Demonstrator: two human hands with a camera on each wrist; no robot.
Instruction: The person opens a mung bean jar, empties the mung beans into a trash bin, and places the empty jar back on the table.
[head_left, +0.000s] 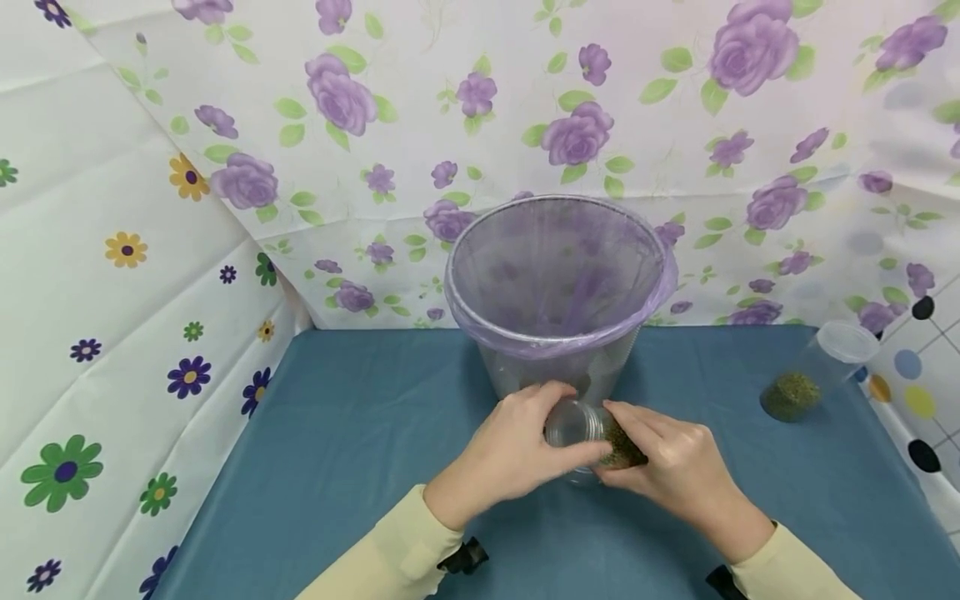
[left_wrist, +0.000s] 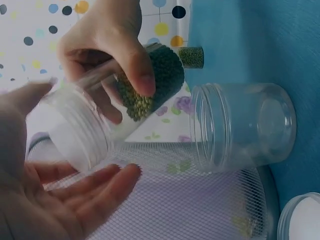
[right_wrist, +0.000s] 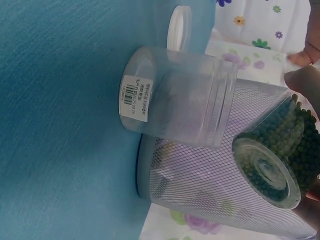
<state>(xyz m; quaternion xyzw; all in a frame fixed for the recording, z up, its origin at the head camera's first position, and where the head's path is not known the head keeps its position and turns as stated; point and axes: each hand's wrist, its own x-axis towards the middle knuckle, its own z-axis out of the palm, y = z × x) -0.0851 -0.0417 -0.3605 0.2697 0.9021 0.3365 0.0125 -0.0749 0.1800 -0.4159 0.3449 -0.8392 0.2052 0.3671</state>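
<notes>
My right hand (head_left: pixel 678 467) grips a clear plastic jar (left_wrist: pixel 160 80), tilted on its side and partly filled with small green beans (right_wrist: pixel 305 135). At its other end, my left hand (head_left: pixel 517 442) holds the whitish screw lid (left_wrist: pixel 75 132) between thumb and fingers; the thumb is blurred and the other fingers lie fairly straight below it in the left wrist view. Close under the held jar, an uncovered clear jar (right_wrist: pixel 175 100) stands upright on the blue cloth, a printed label (right_wrist: pixel 134 97) on its side. A loose white lid (right_wrist: pixel 179 30) lies beside it.
Behind the hands stands a wire-mesh bin (head_left: pixel 562 342) with a thin purple liner over its rim. Another lidded jar (head_left: pixel 795 392) of green contents is upright at the right edge of the blue-covered table (head_left: pixel 352 433). Patterned sheets (head_left: pixel 465 108) enclose the back and sides.
</notes>
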